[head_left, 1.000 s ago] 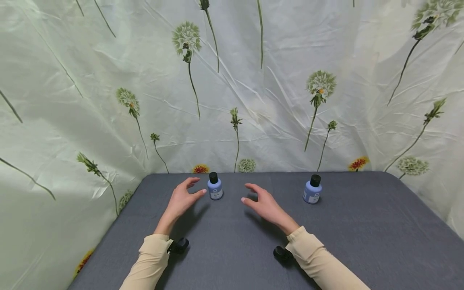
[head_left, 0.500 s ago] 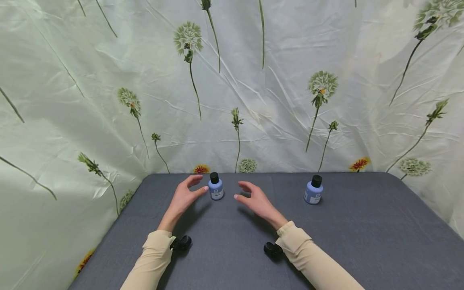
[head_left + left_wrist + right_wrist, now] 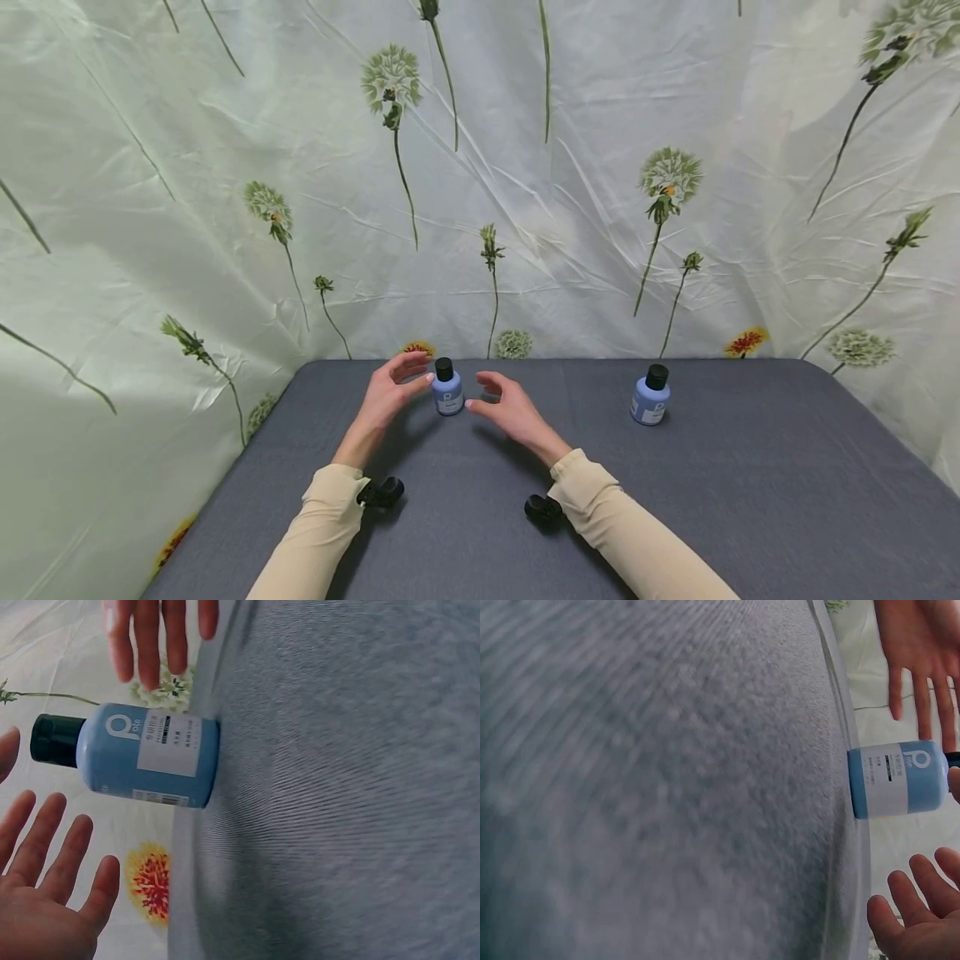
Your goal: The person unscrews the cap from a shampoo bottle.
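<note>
A small blue bottle with a black cap stands upright near the far edge of a grey table. My left hand is just left of it, fingers spread and straight, thumb close to the bottle's side. My right hand is just right of it, fingers loosely extended toward it. Neither hand grips it. The left wrist view shows the bottle between my left hand and the right hand's fingers. The right wrist view shows the bottle between both hands too.
A second blue bottle with a black cap stands farther right on the table. A pale flower-print sheet hangs behind and wraps both sides. Small black wrist cameras sit at my cuffs.
Both hands have moved forward and inward, closing in on the left bottle from either side. The bottles have not moved.
</note>
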`<state>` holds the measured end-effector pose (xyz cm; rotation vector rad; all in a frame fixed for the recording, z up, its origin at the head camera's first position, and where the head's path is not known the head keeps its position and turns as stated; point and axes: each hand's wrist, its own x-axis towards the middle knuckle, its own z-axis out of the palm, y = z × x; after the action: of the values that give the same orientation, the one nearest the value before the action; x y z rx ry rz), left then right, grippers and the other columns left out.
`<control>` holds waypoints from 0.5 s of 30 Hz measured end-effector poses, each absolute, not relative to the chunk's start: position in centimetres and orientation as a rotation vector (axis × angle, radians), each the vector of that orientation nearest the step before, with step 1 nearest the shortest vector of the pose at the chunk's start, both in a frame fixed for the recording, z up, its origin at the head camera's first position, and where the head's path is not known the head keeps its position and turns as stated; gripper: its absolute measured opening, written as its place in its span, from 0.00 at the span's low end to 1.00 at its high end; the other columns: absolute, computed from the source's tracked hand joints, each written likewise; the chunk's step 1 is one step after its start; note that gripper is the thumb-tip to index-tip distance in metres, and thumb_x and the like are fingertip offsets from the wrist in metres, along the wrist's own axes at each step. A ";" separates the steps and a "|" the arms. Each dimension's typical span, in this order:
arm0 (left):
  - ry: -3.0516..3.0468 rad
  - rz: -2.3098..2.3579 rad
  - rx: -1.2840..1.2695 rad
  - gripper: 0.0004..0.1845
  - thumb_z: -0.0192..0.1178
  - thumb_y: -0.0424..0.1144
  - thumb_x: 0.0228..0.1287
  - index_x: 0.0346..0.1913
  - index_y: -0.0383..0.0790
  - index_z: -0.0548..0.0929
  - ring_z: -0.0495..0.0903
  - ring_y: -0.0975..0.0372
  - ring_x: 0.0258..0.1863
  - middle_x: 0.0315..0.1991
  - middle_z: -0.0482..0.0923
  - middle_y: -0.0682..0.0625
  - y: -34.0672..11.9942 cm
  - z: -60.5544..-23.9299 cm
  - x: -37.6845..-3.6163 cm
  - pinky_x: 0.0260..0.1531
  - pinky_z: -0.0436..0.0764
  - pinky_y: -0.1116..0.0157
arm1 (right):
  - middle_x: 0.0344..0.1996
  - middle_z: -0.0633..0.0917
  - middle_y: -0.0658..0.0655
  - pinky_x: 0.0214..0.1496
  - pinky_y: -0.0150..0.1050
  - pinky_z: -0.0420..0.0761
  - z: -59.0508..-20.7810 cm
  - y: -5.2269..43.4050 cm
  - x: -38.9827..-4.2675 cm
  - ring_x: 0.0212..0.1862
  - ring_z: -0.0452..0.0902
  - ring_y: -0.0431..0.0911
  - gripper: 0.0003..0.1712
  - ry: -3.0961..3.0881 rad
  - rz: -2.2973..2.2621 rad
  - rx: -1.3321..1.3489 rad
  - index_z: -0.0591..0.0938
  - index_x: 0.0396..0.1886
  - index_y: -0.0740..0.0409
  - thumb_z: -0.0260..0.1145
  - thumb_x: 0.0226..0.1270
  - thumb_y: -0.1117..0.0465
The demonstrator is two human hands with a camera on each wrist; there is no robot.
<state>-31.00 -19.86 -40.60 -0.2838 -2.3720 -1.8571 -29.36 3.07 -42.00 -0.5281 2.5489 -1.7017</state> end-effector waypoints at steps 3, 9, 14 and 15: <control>-2.384 -1.877 -0.299 0.28 0.68 0.37 0.63 0.64 0.33 0.74 0.69 0.44 0.65 0.62 0.74 0.37 -19.7 -39.8 -31.0 0.61 0.65 0.44 | 0.63 0.75 0.65 0.61 0.56 0.70 -42.2 2.6 -29.6 0.65 0.70 0.59 0.32 2.532 -1.701 -0.556 0.71 0.68 0.65 0.67 0.67 0.58; -2.463 -1.841 -0.383 0.25 0.66 0.33 0.64 0.62 0.31 0.75 0.68 0.42 0.65 0.61 0.73 0.33 -19.4 -37.8 -30.1 0.61 0.66 0.44 | 0.63 0.75 0.64 0.61 0.55 0.71 -42.3 1.9 -30.1 0.64 0.70 0.58 0.34 2.528 -1.672 -0.536 0.71 0.69 0.63 0.68 0.67 0.55; -2.516 -1.821 -0.406 0.24 0.66 0.33 0.64 0.62 0.33 0.76 0.68 0.43 0.65 0.60 0.75 0.37 -19.3 -37.1 -29.8 0.61 0.68 0.46 | 0.63 0.75 0.64 0.62 0.54 0.71 -42.4 1.4 -30.5 0.64 0.70 0.58 0.34 2.523 -1.677 -0.535 0.71 0.68 0.63 0.70 0.65 0.55; -2.522 -1.827 -0.405 0.24 0.67 0.33 0.64 0.62 0.33 0.76 0.68 0.43 0.65 0.60 0.75 0.38 -19.3 -37.0 -29.8 0.61 0.68 0.46 | 0.62 0.75 0.64 0.62 0.54 0.71 -42.4 1.3 -30.6 0.64 0.70 0.58 0.34 2.520 -1.681 -0.544 0.71 0.68 0.63 0.70 0.65 0.56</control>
<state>-29.78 -19.26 -37.04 -0.4050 -2.5217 -1.8274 -30.62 1.25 -42.41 -0.5439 2.5203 -1.6808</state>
